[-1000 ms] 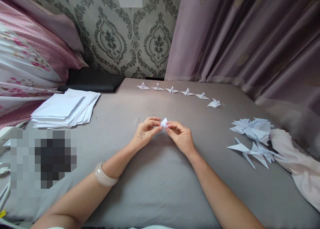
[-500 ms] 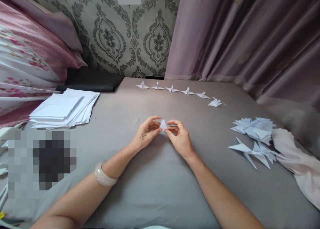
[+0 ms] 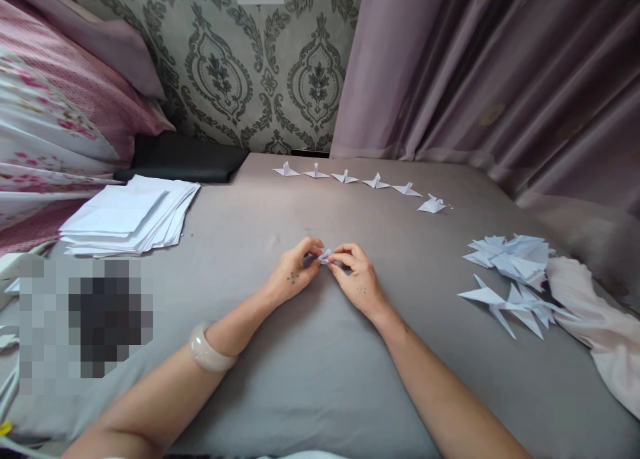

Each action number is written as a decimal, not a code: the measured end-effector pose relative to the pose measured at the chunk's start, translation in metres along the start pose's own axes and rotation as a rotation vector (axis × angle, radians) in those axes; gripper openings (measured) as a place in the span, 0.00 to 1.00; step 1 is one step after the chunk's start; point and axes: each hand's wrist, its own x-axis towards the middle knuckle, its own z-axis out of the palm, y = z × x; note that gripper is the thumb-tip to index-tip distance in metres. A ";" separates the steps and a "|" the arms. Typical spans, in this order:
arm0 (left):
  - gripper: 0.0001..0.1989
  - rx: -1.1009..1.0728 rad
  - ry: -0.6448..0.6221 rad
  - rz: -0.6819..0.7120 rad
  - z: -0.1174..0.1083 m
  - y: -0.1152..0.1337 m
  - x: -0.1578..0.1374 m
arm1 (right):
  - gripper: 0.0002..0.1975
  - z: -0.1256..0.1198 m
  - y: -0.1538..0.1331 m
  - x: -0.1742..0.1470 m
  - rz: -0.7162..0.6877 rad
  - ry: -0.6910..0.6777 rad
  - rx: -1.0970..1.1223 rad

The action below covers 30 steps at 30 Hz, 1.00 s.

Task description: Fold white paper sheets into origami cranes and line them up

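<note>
Between my two hands is a small piece of folded white paper (image 3: 325, 256), mostly covered by fingertips. My left hand (image 3: 296, 267) pinches its left side between thumb and fingers. On the opposite side, my right hand (image 3: 356, 272) pinches it the same way. Both hands hold the paper just over the grey sheet (image 3: 320, 365). Beyond them, several folded paper cranes (image 3: 345, 177) stand in a curved row, the rightmost one (image 3: 432, 204) nearest to me. The finer folds of the held paper are too small to make out.
At the left lies a stack of white paper sheets (image 3: 130, 212), with a black flat item (image 3: 185, 159) behind it. A pile of folded white paper pieces (image 3: 515, 259) sits at the right beside a pale cloth (image 3: 595, 312). A purple curtain (image 3: 425, 65) hangs behind.
The folded paper was an upright triangular shape with its face showing; now it looks lower and flatter. My fingers have closed in around it, and the hands are slightly nearer each other.
</note>
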 end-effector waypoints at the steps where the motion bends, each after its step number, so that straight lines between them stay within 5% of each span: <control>1: 0.13 0.018 -0.002 0.002 -0.001 0.002 0.000 | 0.09 0.000 0.001 -0.001 -0.015 -0.014 -0.015; 8: 0.15 0.174 0.113 -0.022 -0.008 0.010 0.002 | 0.11 -0.001 -0.009 -0.004 -0.054 -0.081 -0.150; 16: 0.14 0.249 -0.038 -0.012 -0.009 0.009 0.002 | 0.12 -0.007 -0.021 -0.004 -0.060 -0.131 -0.230; 30: 0.06 0.374 -0.027 -0.011 -0.007 -0.002 0.010 | 0.08 -0.002 -0.011 -0.003 -0.013 -0.052 -0.152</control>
